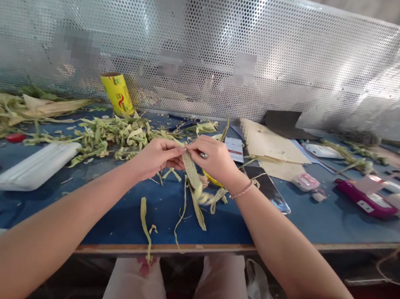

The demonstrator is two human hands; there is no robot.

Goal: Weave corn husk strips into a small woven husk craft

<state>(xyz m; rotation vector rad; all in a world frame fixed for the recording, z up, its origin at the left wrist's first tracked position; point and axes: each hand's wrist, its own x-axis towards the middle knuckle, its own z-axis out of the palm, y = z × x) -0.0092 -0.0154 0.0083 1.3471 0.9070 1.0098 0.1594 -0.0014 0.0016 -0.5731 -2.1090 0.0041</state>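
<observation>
Over the blue table, near its front edge, my two hands meet at a pale green strip of dried husk (191,173). My left hand (156,157) pinches its upper end between thumb and fingers. Close against it, the fingers of my right hand (217,159) are also closed on the strip; a ring and a wrist band show on this side. Below hang a curled, knotted-looking part (207,198) and a loose tail (199,216). My fingers partly hide the upper end. A separate narrow strip (144,214) lies left of it, its lower end over the table edge.
A heap of twisted green strips (121,135) lies behind my left hand, beside a yellow tube (119,95). Wide husks (52,106) and a white corded box (36,167) are left. Rightward are a dark phone (271,193), brown paper (271,142) and a purple device (365,200). A perforated metal screen (206,27) stands behind.
</observation>
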